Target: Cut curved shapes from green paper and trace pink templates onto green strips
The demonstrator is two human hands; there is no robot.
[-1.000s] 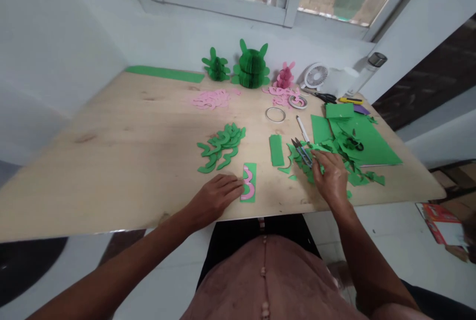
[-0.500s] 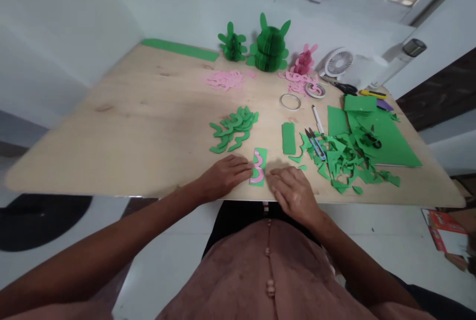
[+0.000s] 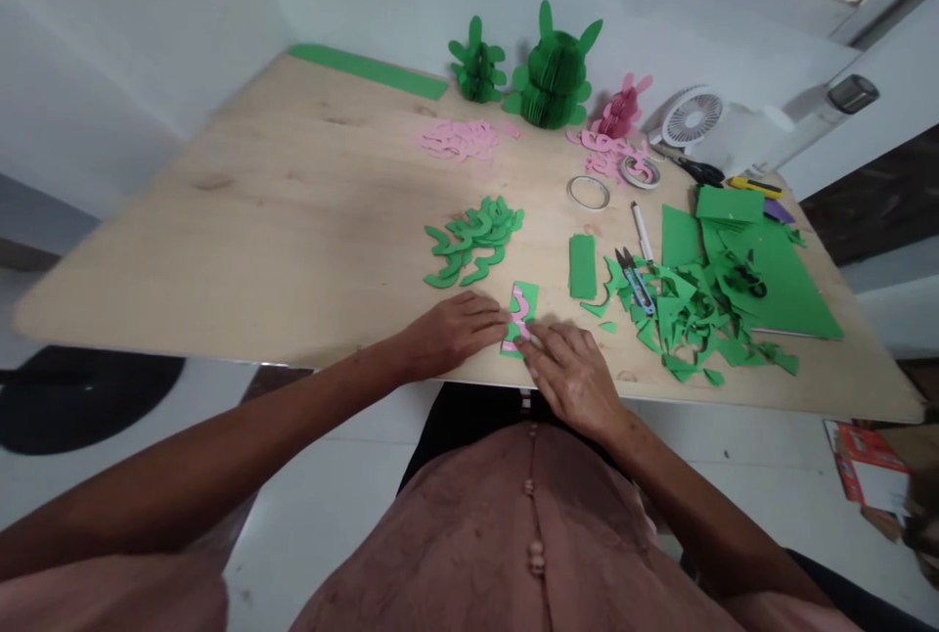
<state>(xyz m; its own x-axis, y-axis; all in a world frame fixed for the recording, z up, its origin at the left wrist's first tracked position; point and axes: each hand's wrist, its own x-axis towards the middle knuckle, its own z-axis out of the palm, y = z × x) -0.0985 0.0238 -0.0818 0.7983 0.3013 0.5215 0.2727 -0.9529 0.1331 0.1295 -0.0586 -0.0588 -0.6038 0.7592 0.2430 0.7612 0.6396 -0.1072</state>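
A small green foam strip with a pink curved shape on it [image 3: 523,305] lies near the table's front edge. My left hand [image 3: 455,330] rests flat on the table, its fingertips against the strip's left edge. From the right, my right hand [image 3: 576,374] reaches in with fingers stretched out over the strip's lower end, hiding that end. Neither hand lifts anything. A pile of green cut shapes [image 3: 473,241] lies just beyond my left hand.
A green rectangle [image 3: 583,267], snips [image 3: 635,279], a pen [image 3: 644,232], green scraps [image 3: 693,324] and green sheets [image 3: 770,270] lie at the right. Tape rings [image 3: 588,192], pink pieces [image 3: 459,138], paper bunnies [image 3: 554,74] and a small fan [image 3: 691,118] stand farther back on the wooden table [image 3: 256,241].
My right hand left the green scraps at the right and came to the strip, now covering its lower end. The left hand stayed at the strip's left edge. The view tilted downward.
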